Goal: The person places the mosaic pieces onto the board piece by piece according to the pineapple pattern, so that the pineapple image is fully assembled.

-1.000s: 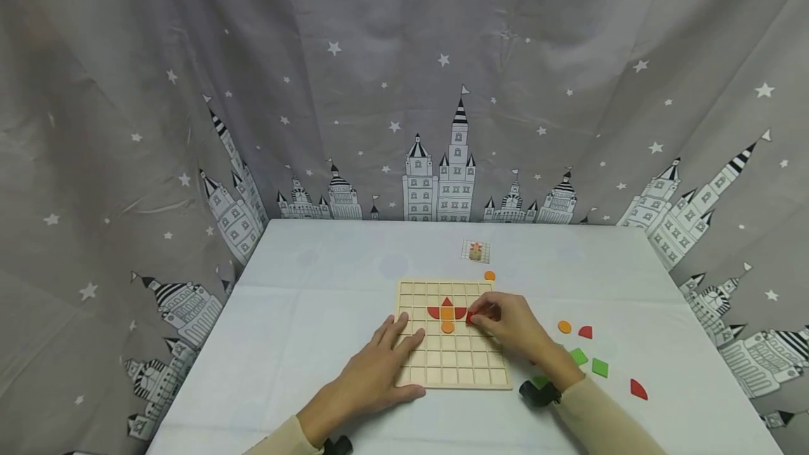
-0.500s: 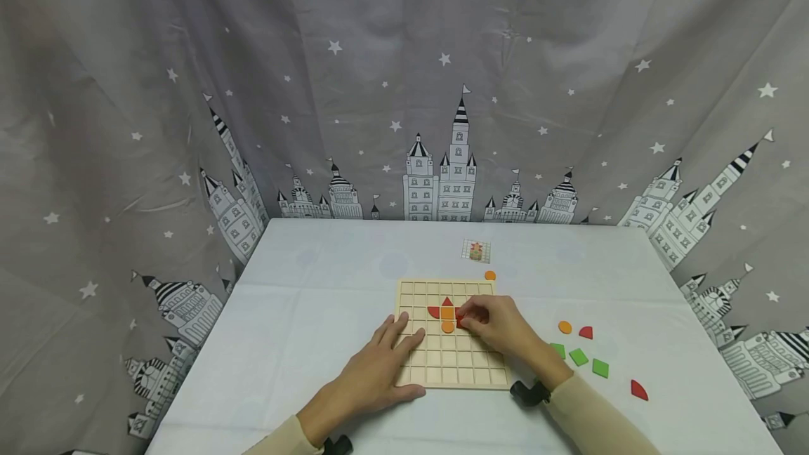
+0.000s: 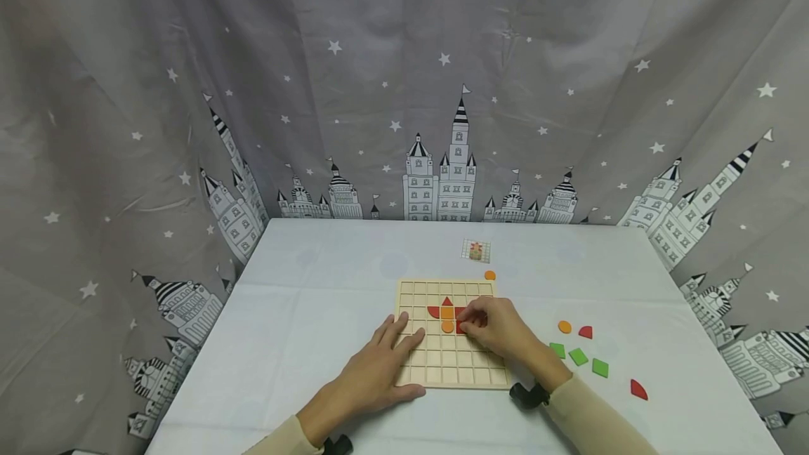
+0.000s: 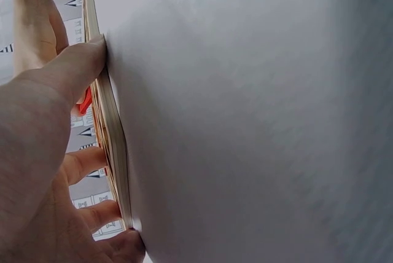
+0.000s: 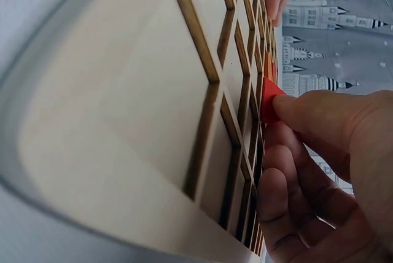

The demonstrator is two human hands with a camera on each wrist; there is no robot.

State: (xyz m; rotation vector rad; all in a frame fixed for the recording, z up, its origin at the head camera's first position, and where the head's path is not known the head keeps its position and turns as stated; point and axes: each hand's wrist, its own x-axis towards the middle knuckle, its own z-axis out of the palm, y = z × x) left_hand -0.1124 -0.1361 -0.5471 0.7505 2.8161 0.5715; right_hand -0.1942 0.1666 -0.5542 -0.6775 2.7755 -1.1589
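Observation:
A wooden grid board (image 3: 455, 376) lies on the white table. My left hand (image 3: 378, 371) rests at its left side, fingers spread over the edge and thumb by the near corner. My right hand (image 3: 502, 328) pinches a red piece (image 3: 460, 328) at the cell right of an orange circle (image 3: 447, 327); in the right wrist view the thumb is on this red piece (image 5: 268, 108). Above the circle sit an orange square (image 3: 447, 313) and a red triangle (image 3: 446, 302). A red quarter-circle (image 3: 432, 312) lies left of the square; another red piece at its right is partly hidden by my fingers.
Behind the board lie a small picture card (image 3: 476, 251) and an orange circle (image 3: 489, 275). To the right are another orange circle (image 3: 564, 327), several green squares (image 3: 578, 357) and red quarter-circles (image 3: 638, 390). A grey castle-print curtain (image 3: 392, 76) hangs behind the table.
My right hand has moved left and slightly toward me with the red piece, from the board's right part to beside the orange circle. My left hand has stayed in place.

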